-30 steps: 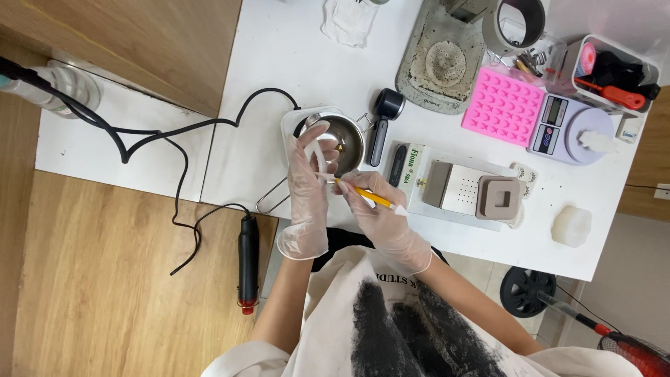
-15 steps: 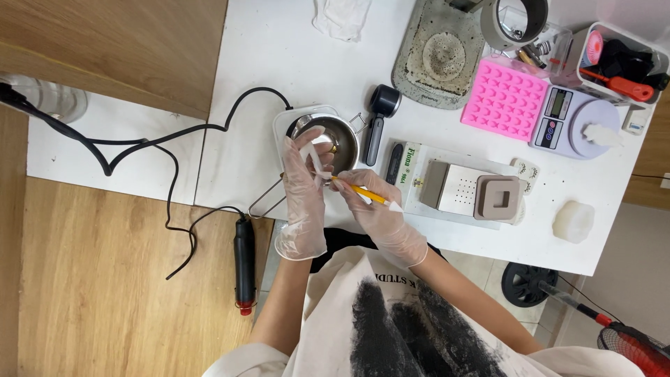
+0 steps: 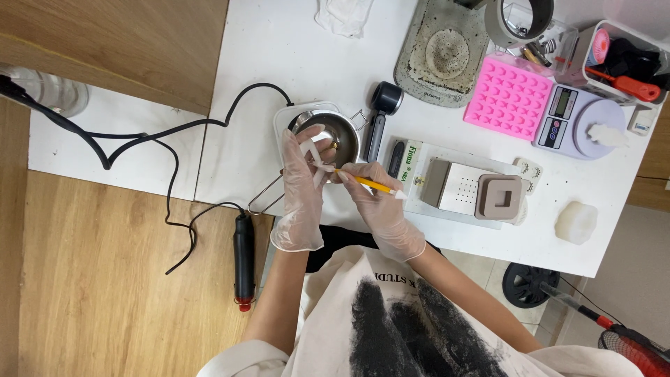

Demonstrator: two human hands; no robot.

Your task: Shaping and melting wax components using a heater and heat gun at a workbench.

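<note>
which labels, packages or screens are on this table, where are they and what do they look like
Lilac digital kitchen scale, far right of the white table: round pan, small grey rectangular screen with buttons below it.
White flat rectangular box with green printed label, centre, beside the right hand: long, lying flat.
Small cream round-edged sticker sheet, right of the box: pale with dark marks.

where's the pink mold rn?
Head view, upper right of the white table: the pink silicone mold lies flat between the grey round-dished tray and the lilac scale.
</note>
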